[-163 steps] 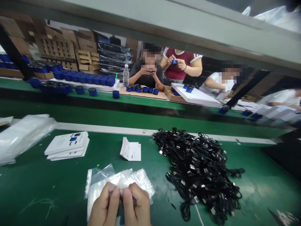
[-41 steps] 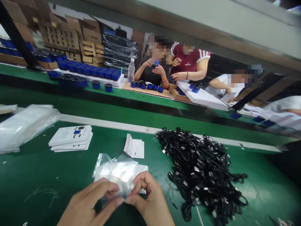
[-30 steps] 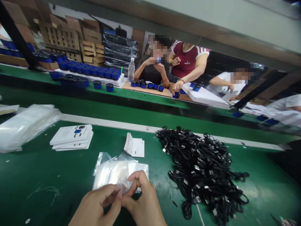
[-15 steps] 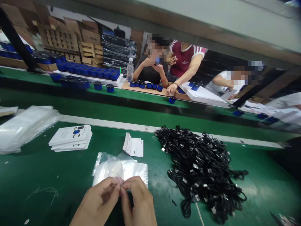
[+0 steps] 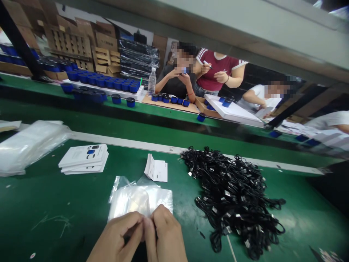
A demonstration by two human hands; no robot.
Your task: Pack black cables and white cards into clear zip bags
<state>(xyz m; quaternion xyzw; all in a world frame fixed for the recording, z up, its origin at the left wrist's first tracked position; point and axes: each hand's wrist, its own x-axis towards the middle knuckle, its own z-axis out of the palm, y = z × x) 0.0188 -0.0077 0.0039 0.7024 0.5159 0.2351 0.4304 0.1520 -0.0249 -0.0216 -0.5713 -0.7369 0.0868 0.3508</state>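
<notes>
Clear plastic bags (image 5: 137, 199): a small stack of thin, see-through, glossy pouches. They are flat, lightly creased, and show pale glare on the top sheet.

Pose: lying flat on the green surface (image 5: 54, 211), loosely fanned. A corner of a lower bag juts out at the far left and another peaks at the far edge.

Place: close to the near edge of the surface. The near edge of the stack is pinched where the fingertips of the left hand (image 5: 120, 240) and right hand (image 5: 166, 238) meet in a shared grip.

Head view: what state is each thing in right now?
Clear bags, lying flat, loosely stacked.
Left hand, fingers pinched on the bags' near edge.
Right hand, same pinch, touching the left.
Black cables, tangled heap, no hand on it.
Booklets, neat stack, closed.
Water bottle, upright.
</notes>
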